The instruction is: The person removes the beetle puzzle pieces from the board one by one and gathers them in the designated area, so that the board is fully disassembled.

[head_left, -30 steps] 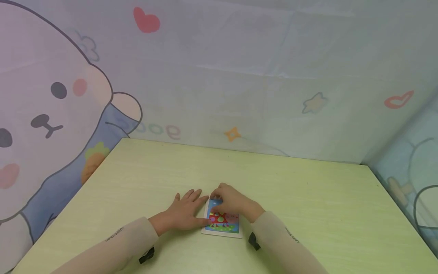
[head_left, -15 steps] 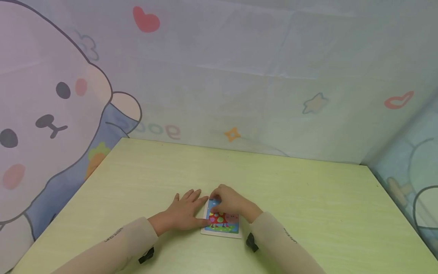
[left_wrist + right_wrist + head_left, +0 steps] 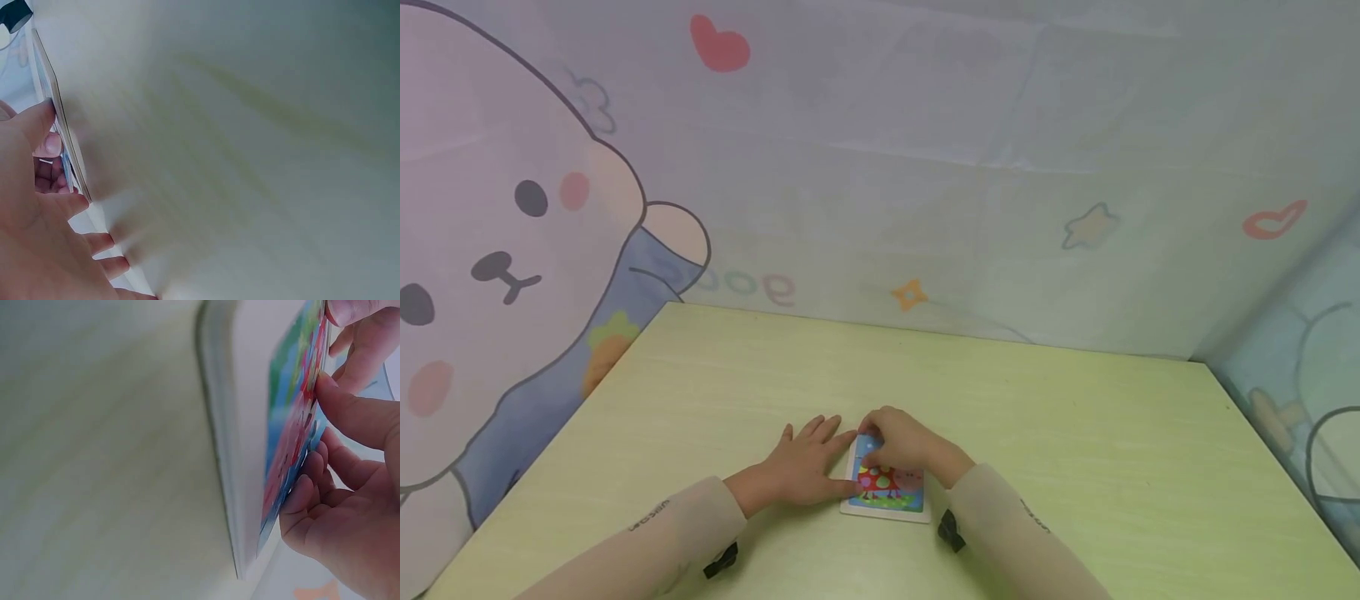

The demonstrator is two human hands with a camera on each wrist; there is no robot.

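A small jigsaw puzzle (image 3: 887,502) in a white frame lies on the table, showing a red spotted ladybug on blue and green. My left hand (image 3: 805,468) rests flat with fingers spread at its left side; the thumb lies on the frame's left edge and the index fingertip is by the upper left corner. Over the puzzle's upper part, my right hand (image 3: 904,440) pinches a blue puzzle piece (image 3: 319,430) between thumb and curled fingers. That piece sits slightly raised at the upper left corner, in the right wrist view. The hand covers the puzzle's upper right.
The pale yellow-green table (image 3: 1060,467) extends around the puzzle. Behind it hangs a printed cloth (image 3: 925,167) with a cartoon bear on the left. Dark straps (image 3: 951,532) show under the sleeves.
The right hand and forearm have shifted very slightly left and toward the body, still at the puzzle's upper left. The left hand stays in place.
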